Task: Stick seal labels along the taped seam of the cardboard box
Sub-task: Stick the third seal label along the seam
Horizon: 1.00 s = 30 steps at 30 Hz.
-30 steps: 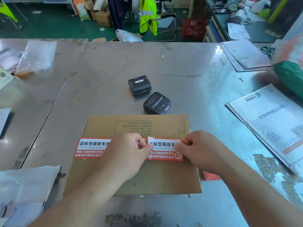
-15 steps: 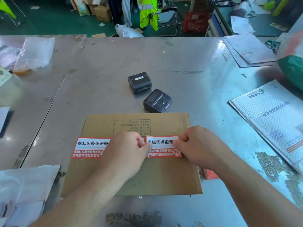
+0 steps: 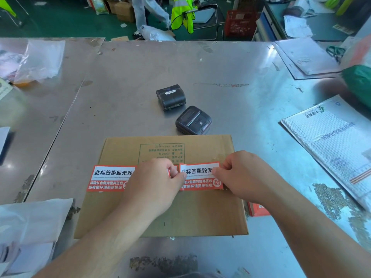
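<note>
A flat cardboard box lies on the steel table in front of me. One red-and-white seal label is stuck at the box's left side. A second seal label lies over the middle-right of the box. My left hand pinches that label's left edge, which curls up slightly. At the label's right edge my right hand pinches it with thumb and forefinger. The hands hide the seam beneath.
Two small black label printers sit just beyond the box. A bubble mailer lies at the right, papers at the far right, plastic bags at the left and near left. A red packet pokes out beside the box.
Both hands have stayed on the second label and shifted it slightly left along the box; my right thumb and finger now sit further in over its right end.
</note>
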Available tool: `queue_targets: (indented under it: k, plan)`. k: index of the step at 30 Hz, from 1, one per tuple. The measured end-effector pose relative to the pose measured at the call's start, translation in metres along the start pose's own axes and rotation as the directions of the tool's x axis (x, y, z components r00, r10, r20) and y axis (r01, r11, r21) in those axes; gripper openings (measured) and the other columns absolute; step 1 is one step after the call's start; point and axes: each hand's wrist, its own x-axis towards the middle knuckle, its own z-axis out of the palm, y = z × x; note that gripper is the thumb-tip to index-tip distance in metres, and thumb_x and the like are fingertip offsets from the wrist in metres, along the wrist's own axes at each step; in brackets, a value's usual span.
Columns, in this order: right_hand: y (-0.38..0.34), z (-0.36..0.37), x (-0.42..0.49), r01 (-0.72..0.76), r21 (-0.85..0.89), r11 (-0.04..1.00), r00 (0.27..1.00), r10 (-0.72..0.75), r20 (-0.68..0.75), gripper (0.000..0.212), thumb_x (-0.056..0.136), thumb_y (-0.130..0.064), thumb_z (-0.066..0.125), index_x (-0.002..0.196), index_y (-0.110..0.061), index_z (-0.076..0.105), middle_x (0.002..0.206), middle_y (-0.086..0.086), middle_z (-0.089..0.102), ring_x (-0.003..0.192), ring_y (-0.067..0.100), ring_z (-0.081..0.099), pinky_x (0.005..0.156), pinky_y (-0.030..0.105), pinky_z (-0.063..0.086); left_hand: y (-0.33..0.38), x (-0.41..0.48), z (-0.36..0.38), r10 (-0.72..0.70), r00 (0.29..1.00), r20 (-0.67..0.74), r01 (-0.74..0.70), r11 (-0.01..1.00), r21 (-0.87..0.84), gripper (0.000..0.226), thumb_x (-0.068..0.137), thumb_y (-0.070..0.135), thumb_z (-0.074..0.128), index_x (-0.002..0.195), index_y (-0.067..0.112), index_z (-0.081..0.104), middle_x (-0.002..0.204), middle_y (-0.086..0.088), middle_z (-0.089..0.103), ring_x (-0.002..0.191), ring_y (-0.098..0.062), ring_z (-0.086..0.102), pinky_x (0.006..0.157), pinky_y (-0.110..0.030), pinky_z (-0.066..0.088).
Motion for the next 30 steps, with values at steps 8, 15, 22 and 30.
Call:
queue_targets:
  k: [8, 15, 22, 30]
  plan:
    - [0.0, 0.004, -0.003, -0.013, 0.005, 1.0, 1.0, 0.013, -0.013, 0.034, 0.095, -0.037, 0.057, 0.076, -0.011, 0.067, 0.078, 0.008, 0.07, 0.077, 0.026, 0.066, 0.061, 0.033, 0.05, -0.002, 0.001, 0.004, 0.027, 1.0, 0.014, -0.027, 0.999, 0.032, 0.033, 0.082, 0.046, 0.065, 0.064, 0.019, 0.058, 0.062, 0.008, 0.057, 0.053, -0.008, 0.049, 0.046, -0.027, 0.026]
    - [0.003, 0.01, -0.008, -0.029, 0.073, 0.997, 0.996, 0.035, -0.083, 0.029, 0.091, -0.042, 0.063, 0.071, -0.021, 0.061, 0.076, -0.001, 0.066, 0.075, 0.019, 0.063, 0.057, 0.03, 0.043, -0.004, -0.002, 0.004, 0.027, 0.998, -0.06, -0.027, 1.0, 0.001, 0.036, 0.078, 0.048, 0.072, 0.069, 0.021, 0.049, 0.061, 0.007, 0.055, 0.05, -0.01, 0.047, 0.045, -0.028, 0.025]
    - [0.007, 0.014, -0.017, -0.043, 0.164, 0.986, 0.989, 0.066, -0.134, 0.03, 0.087, -0.043, 0.07, 0.074, -0.02, 0.056, 0.068, -0.005, 0.057, 0.056, 0.009, 0.052, 0.043, 0.025, 0.033, -0.01, -0.005, 0.004, 0.051, 0.998, -0.02, -0.051, 0.999, 0.002, 0.043, 0.071, 0.05, 0.078, 0.073, 0.024, 0.044, 0.063, 0.006, 0.055, 0.047, -0.013, 0.044, 0.044, -0.028, 0.026]
    - [0.016, 0.013, -0.023, -0.049, 0.211, 0.976, 0.994, 0.068, -0.085, 0.038, 0.074, -0.046, 0.083, 0.078, -0.021, 0.054, 0.072, -0.006, 0.055, 0.066, 0.014, 0.057, 0.051, 0.03, 0.048, -0.013, -0.003, 0.004, 0.052, 0.999, 0.006, -0.052, 0.998, -0.019, 0.037, 0.075, 0.046, 0.076, 0.075, 0.023, 0.047, 0.07, 0.004, 0.061, 0.055, -0.016, 0.052, 0.048, -0.028, 0.032]
